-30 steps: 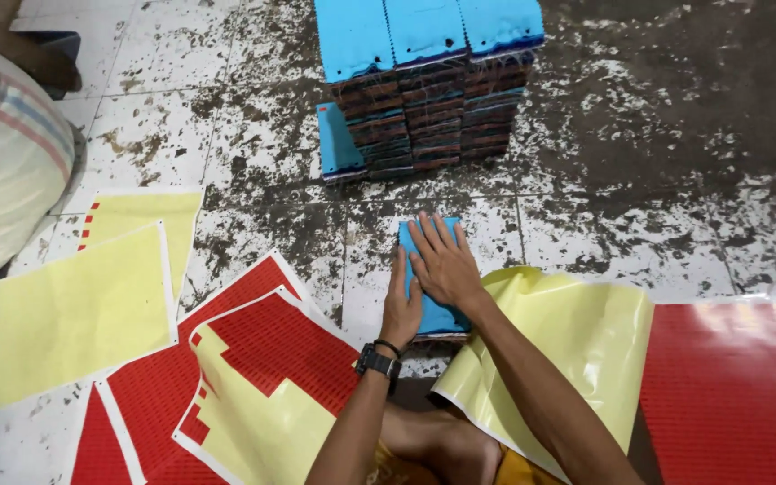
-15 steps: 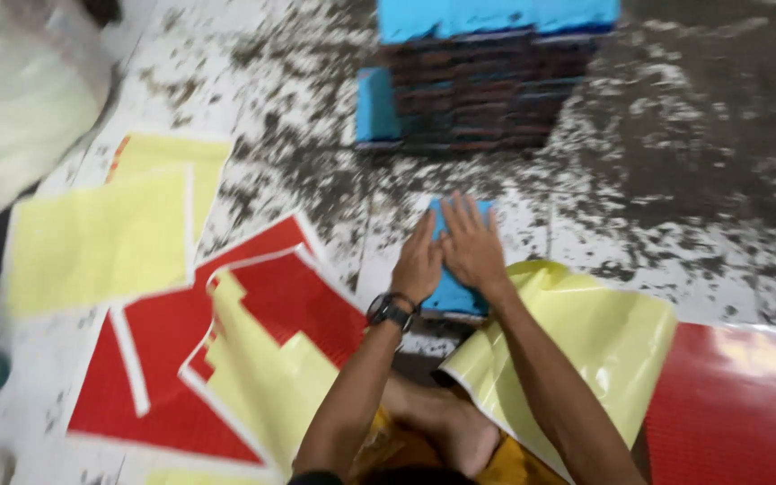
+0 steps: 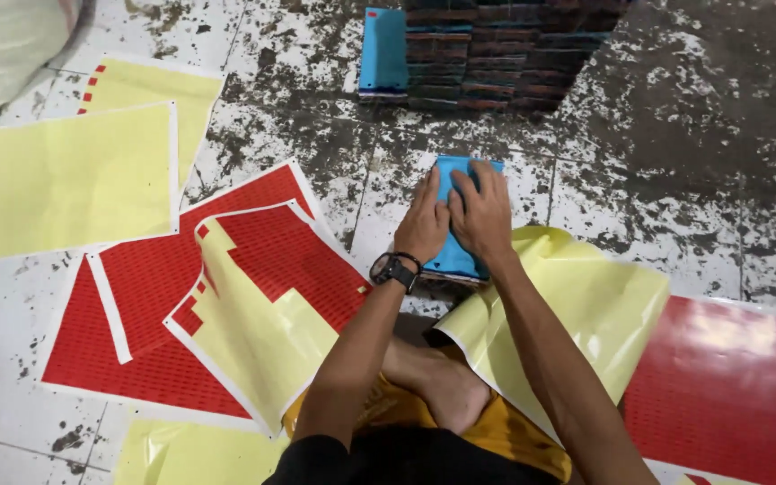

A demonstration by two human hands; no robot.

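Orange-yellow cloth of the person's lap sits at the bottom of the view, with a bare foot tucked in front of it, and from there both forearms reach forward to a small blue flat piece lying on the floor tile just ahead. Compared with a second ago the hands have barely shifted: the left hand, with a black wristwatch at its wrist, and the right hand lie side by side on top of the blue piece as before, fingers stretched flat and together, pressing down rather than gripping anything. What has changed is mostly the view, which has dipped lower and closer, so the pressing on this piece looks still under way, not finished. Just right of the arms a curled yellow backing sheet lifts off a glossy red sheet and touches the near edge of the blue piece, close enough to crowd the hands. To the left lie red perforated sticker sheets, partly peeled, with a yellow liner over them, and farther left a plain yellow sheet. Beyond the hands, well apart, stands a stack of dark pieces with one blue-topped piece at its left. Nothing lies between hands and stack but stained floor.
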